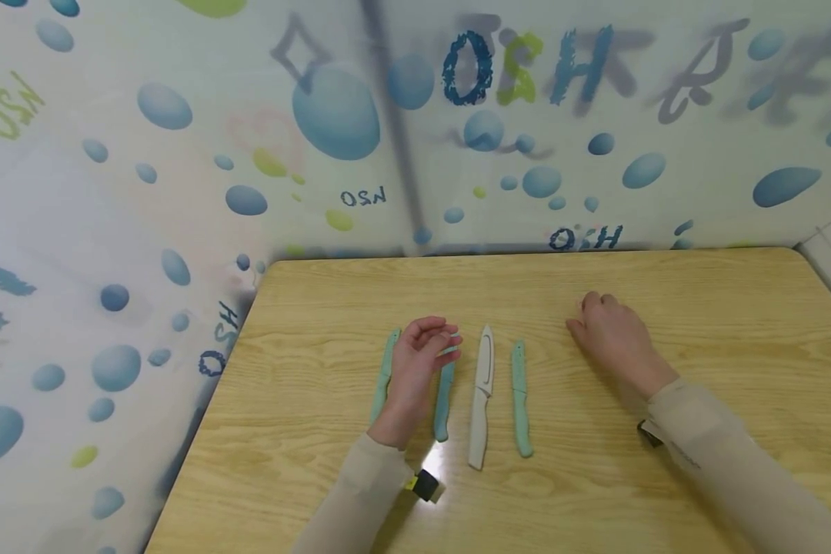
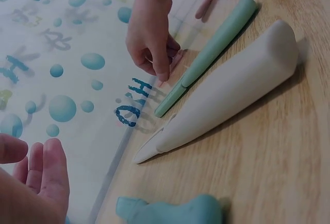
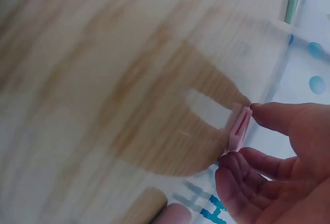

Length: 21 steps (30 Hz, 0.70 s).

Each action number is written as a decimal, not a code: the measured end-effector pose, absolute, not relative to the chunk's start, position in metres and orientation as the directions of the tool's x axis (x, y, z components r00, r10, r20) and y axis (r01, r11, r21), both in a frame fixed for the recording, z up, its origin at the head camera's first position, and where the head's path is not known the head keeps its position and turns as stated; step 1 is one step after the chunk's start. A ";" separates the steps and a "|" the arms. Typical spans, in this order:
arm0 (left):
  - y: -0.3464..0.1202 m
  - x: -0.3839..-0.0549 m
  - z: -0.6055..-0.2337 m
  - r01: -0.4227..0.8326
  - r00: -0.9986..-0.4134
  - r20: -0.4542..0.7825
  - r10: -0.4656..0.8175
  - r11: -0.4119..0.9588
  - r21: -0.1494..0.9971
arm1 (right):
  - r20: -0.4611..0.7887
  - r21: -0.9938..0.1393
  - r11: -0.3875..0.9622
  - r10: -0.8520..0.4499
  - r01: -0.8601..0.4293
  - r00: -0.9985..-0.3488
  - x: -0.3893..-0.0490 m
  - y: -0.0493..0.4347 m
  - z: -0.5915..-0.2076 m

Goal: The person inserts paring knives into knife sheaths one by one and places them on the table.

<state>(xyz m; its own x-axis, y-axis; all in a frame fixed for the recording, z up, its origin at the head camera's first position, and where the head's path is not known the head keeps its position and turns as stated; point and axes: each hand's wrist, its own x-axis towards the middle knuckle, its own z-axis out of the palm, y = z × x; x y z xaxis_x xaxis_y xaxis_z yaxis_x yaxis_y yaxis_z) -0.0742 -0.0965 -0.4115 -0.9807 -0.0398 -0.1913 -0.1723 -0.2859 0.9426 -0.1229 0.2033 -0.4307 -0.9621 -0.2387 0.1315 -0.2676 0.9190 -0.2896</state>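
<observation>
My right hand [image 1: 612,338] reaches low over the table's right half. Between its thumb and fingertips it pinches the slotted pink sheath end of a pink knife [image 3: 240,128]; in the head view the hand hides this. My left hand [image 1: 415,369] hovers over two knives with fingers loosely bent, holding nothing. Beneath it lie a green knife [image 1: 385,369] on the left and a teal knife [image 1: 442,415], both partly covered. To its right rests a white knife [image 1: 480,423] with a slotted sheath, then a pale green knife [image 1: 521,415], all roughly parallel, tips away from me.
The wood-grain table [image 1: 318,462] meets a light wall [image 1: 457,185] printed with blue drops and letters at its back edge. More printed wall stands along the left. A black wrist device [image 1: 425,485] sits at the left sleeve.
</observation>
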 end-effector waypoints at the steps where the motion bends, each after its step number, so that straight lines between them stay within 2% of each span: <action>1: -0.097 -0.074 -0.412 -0.173 -0.981 -0.191 -0.039 -0.282 0.944 | 0.123 -0.301 0.916 -0.237 -0.264 -0.964 -0.124 0.204 -0.431; 7: -0.096 -0.074 -0.412 -0.172 -0.981 -0.189 -0.037 -0.277 0.945 | 0.068 -0.348 0.909 -0.219 -0.229 -0.973 -0.129 0.205 -0.428; 21: -0.096 -0.073 -0.413 -0.177 -0.981 -0.192 -0.026 -0.276 0.945 | -0.169 -0.509 0.860 -0.150 -0.044 -0.974 -0.127 0.198 -0.418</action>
<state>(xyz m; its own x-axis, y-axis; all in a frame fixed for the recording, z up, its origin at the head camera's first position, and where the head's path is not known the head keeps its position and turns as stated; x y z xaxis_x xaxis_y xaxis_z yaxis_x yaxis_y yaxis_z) -0.0731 -0.0959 -0.4131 -0.9811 -0.0257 -0.1917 -0.1774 -0.2763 0.9446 -0.1271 0.1980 -0.4177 -0.9743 -0.1497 -0.1685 -0.0441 0.8599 -0.5085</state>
